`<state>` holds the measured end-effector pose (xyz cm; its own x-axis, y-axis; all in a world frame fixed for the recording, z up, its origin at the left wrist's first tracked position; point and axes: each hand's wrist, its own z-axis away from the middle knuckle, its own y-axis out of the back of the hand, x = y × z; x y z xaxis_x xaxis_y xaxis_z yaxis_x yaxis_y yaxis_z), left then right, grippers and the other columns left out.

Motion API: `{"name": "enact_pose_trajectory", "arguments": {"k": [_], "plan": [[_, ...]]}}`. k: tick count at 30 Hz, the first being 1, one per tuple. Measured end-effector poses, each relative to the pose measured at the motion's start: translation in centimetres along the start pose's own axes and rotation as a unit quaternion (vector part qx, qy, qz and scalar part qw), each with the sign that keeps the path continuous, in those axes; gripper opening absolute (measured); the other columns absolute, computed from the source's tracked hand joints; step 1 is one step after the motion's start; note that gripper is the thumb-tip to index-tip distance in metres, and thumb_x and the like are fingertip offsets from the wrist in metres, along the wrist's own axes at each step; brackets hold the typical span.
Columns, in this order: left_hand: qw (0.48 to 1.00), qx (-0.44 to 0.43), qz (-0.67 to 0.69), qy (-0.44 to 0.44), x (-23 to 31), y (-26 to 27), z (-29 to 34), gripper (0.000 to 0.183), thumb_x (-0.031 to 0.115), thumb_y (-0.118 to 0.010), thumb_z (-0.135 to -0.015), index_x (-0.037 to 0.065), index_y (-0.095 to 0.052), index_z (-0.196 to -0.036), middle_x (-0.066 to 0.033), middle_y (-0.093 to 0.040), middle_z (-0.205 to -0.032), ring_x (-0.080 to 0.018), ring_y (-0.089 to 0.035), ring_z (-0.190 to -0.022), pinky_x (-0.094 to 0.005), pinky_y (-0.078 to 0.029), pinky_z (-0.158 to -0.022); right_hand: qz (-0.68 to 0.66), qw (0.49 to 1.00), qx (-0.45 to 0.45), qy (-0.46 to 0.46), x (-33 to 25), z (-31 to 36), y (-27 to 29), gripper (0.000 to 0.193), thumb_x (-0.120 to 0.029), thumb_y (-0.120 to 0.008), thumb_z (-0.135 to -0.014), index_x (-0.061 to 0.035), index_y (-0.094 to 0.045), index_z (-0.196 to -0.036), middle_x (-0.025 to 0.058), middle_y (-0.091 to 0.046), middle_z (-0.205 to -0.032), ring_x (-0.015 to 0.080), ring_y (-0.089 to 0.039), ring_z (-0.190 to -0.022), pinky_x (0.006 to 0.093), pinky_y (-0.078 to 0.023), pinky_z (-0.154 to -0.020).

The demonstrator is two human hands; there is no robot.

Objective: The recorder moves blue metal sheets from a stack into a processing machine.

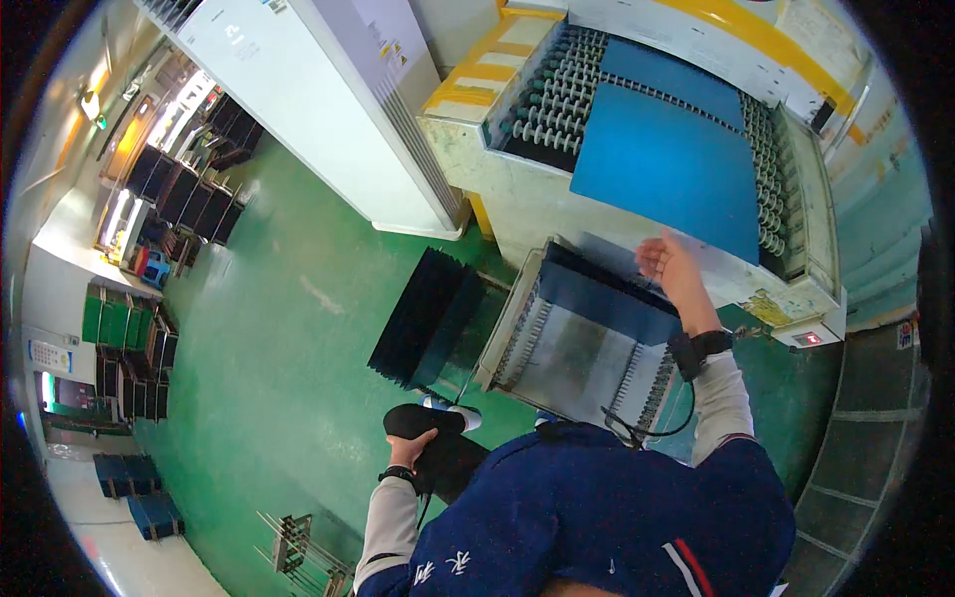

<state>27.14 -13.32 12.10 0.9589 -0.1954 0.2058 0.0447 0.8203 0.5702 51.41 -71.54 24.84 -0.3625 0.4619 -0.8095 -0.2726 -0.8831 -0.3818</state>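
My right hand (672,271) is raised over the far right side of a slotted metal rack (484,373), its fingers apart and nothing in them. Dark blue panels (607,298) stand at the rack's far end, some of them blurred. Just beyond that hand, a bright blue panel (667,164) lies on the machine's roller bed, its near edge overhanging the front. A second blue panel (676,82) lies behind it. Down at the left, my left hand (406,450) rests on my black-trousered leg (453,468) with no object visible in it.
The roller machine (557,204) fills the upper right, beside a tall white cabinet (328,109). A rack of black panels (423,318) stands on the green floor left of the slotted rack. A metal-rod stand (298,547) is lower left; more racks (129,328) line the left wall.
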Motion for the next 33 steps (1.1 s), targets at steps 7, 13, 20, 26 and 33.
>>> {"name": "enact_pose_trajectory", "arguments": {"k": [7,13,20,26,33], "plan": [[1.000,-0.002,0.011,-0.012,-0.7,0.1,-0.7,0.152,0.044,-0.094,-0.054,-0.009,0.017,-0.144,-0.0285,-0.039,-0.142,-0.0391,-0.049,-0.125,-0.0511,-0.046,-0.096,0.565,0.772,-0.001,0.289,7.2,2.8,-1.7,0.033,-0.025,-0.069,-0.086,-0.0034,-0.064,-0.111,0.0138,-0.068,-0.104,0.0324,-0.064,-0.092,0.0413,-0.050,-0.084],[0.999,-0.002,0.032,-0.021,-1.0,0.0,-0.7,0.153,0.043,-0.094,-0.054,-0.010,0.017,-0.144,-0.0285,-0.040,-0.141,-0.0381,-0.050,-0.124,-0.0475,-0.047,-0.097,0.640,0.698,-0.009,0.321,8.7,3.8,-2.1,0.036,-0.021,-0.072,-0.078,-0.0048,-0.064,-0.110,0.0161,-0.063,-0.107,0.0361,-0.055,-0.106,0.0459,-0.046,-0.092],[0.998,0.008,0.036,-0.049,-0.2,-0.3,0.3,0.154,0.045,-0.095,-0.051,-0.011,0.015,-0.144,-0.0290,-0.038,-0.142,-0.0371,-0.051,-0.123,-0.0446,-0.048,-0.098,0.663,0.689,0.012,0.291,10.2,2.9,-1.4,0.034,-0.022,-0.073,-0.078,-0.0076,-0.064,-0.108,0.0134,-0.059,-0.108,0.0357,-0.055,-0.104,0.0464,-0.047,-0.088],[0.999,0.009,0.016,-0.031,-1.8,-0.2,-1.8,0.155,0.048,-0.094,-0.048,-0.013,0.010,-0.144,-0.0292,-0.038,-0.142,-0.0349,-0.052,-0.123,-0.0416,-0.047,-0.099,0.740,0.611,0.032,0.278,10.4,3.4,-2.9,0.035,-0.017,-0.074,-0.077,-0.0066,-0.059,-0.107,0.0133,-0.061,-0.102,0.0342,-0.058,-0.100,0.0458,-0.047,-0.084],[0.999,0.028,0.006,-0.037,-2.0,-0.1,-1.7,0.156,0.050,-0.094,-0.047,-0.015,0.010,-0.143,-0.0297,-0.038,-0.142,-0.0345,-0.049,-0.126,-0.0402,-0.046,-0.102,0.731,0.643,0.042,0.225,10.7,3.0,-2.7,0.031,-0.019,-0.072,-0.080,-0.0037,-0.056,-0.102,0.0169,-0.064,-0.097,0.0367,-0.063,-0.092,0.0470,-0.050,-0.079]]}}
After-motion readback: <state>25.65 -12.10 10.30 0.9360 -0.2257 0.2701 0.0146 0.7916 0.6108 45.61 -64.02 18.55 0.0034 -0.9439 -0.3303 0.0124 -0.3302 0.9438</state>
